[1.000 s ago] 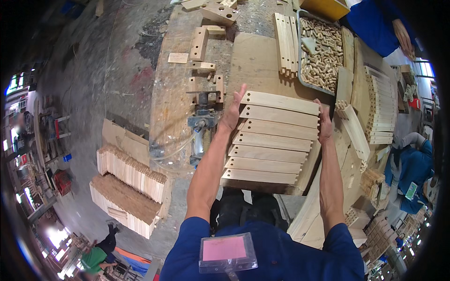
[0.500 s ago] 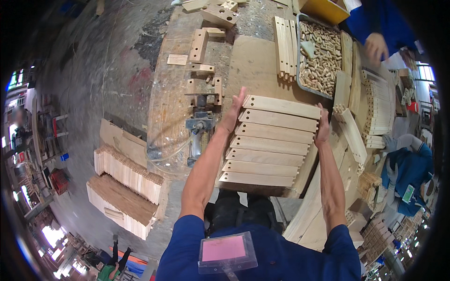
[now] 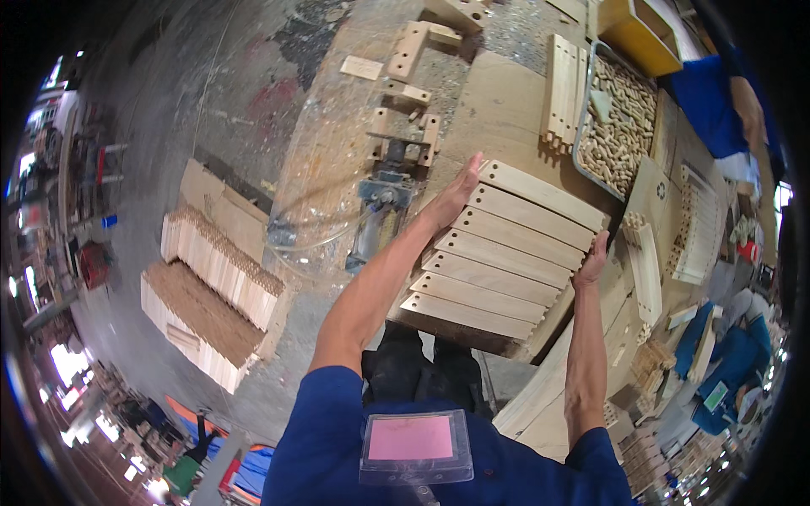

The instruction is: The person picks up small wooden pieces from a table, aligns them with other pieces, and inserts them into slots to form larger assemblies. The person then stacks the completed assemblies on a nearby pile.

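Pale wooden slats [image 3: 515, 244] lie side by side in a slanting row on the board before me, with dark holes at their left ends and pegs at some right ends. My left hand [image 3: 456, 201] rests flat along the left ends of the far slats, fingers stretched out. Against the right ends, near the far corner, my right hand [image 3: 592, 260] is held with its fingers extended. Neither hand is wrapped round a slat. Beyond the row stands a grey tray [image 3: 577, 160] of small wooden dowels [image 3: 620, 118], with several drilled slats [image 3: 564, 88] beside it.
A metal clamp device [image 3: 384, 198] with a hose stands left of the slats, near drilled blocks [image 3: 408, 52]. Stacked slats [image 3: 224, 257] sit at lower left. A yellow bin [image 3: 641, 34] and a co-worker's blue sleeve [image 3: 704, 105] are at far right. More pegged slats [image 3: 645, 270] lie at right.
The view has turned, so the bench and slats appear tilted clockwise. Both my hands remain at the row's two ends. The co-worker's arm at far right has shifted.
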`<state>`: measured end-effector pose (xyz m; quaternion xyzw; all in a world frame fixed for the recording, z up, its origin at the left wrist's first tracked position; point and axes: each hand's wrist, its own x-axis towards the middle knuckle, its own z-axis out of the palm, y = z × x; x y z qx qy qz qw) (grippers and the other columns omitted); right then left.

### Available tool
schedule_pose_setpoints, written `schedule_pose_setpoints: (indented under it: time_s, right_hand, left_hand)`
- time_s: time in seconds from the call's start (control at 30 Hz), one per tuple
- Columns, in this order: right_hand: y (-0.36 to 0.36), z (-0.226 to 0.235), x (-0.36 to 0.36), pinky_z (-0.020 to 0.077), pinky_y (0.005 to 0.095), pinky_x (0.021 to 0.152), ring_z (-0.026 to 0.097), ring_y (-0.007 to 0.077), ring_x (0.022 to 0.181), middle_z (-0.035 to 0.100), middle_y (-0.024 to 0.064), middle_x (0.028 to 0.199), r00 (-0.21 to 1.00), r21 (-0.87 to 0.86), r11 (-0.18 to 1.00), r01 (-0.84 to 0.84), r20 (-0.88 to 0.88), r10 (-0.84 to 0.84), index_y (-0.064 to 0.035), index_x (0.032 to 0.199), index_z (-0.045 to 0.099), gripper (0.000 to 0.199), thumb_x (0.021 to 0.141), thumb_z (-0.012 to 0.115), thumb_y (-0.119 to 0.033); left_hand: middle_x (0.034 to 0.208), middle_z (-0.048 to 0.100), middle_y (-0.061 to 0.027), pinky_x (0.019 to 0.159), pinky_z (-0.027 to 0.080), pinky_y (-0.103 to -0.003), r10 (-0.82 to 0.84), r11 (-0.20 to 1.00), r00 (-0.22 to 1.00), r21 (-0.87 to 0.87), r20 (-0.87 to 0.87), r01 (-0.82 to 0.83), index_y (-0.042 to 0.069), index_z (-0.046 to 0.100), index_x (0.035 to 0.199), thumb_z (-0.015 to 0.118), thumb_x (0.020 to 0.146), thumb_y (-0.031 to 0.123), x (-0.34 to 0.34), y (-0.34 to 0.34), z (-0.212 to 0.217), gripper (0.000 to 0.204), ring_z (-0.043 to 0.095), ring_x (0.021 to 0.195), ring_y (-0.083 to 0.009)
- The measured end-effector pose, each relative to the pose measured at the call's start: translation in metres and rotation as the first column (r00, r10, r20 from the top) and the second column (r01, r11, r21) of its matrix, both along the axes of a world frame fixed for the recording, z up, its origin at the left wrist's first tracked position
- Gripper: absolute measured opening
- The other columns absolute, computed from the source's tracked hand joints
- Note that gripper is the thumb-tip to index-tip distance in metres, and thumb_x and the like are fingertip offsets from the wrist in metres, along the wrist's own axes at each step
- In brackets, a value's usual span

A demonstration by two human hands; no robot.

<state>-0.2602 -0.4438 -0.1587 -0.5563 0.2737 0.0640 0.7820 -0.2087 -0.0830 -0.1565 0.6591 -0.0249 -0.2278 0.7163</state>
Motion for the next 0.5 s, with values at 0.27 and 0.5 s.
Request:
schedule_pose_setpoints:
  time_s: [0.27,0.5]
  right_hand:
    - [0.036,0.042,-0.066,0.0005,0.0387,0.121,0.003,0.0285,0.153,0.004,0.0147,0.166,0.985,-0.084,0.996,0.023,-0.167,-0.037,-0.0104,0.159,0.01,0.093,0.095,0.031,-0.073]
    - [0.004,0.007,-0.117,0.037,0.0353,0.104,0.046,0.019,0.126,0.048,0.0067,0.138,0.973,-0.054,0.998,-0.019,-0.23,0.006,-0.0083,0.142,0.042,0.073,0.095,0.049,-0.063]
  left_hand:
    - [0.149,0.045,-0.0188,0.117,0.026,-0.037,0.455,0.889,0.862,-0.065,0.222,-0.453,-0.003,0.038,0.147,0.036,0.106,0.046,-0.102,0.058,0.061,0.065,0.04,0.141,-0.0272]
    - [0.111,0.062,-0.0083,0.09,0.052,-0.034,0.43,0.614,0.388,-0.052,-0.816,-0.788,0.003,0.05,0.132,0.064,0.097,0.024,-0.304,-0.004,0.094,0.043,0.064,0.099,-0.0176]
